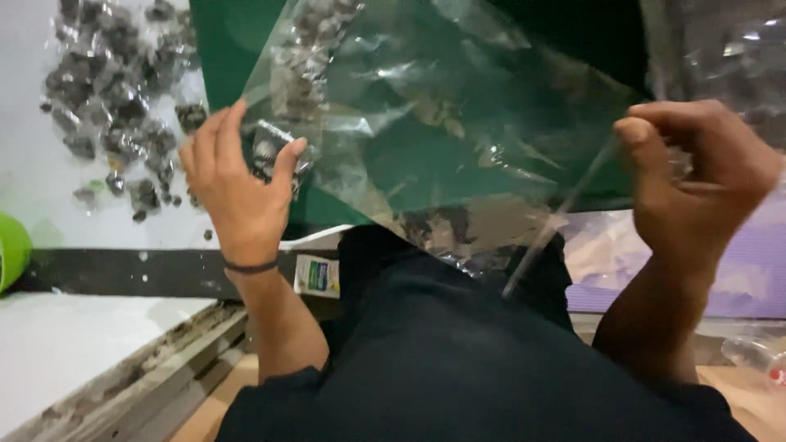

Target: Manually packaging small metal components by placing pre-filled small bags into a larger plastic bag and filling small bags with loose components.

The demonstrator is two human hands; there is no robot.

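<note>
Overhead, clear plastic bag (426, 139) stretched sideways between both hands, left (237, 192) and right (704, 176), each pinching an edge.

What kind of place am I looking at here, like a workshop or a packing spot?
Probably a small packing station. Both hands hold a large clear plastic bag open over a green surface, and a heap of small dark items in clear packets lies on the white surface beside it.
</note>
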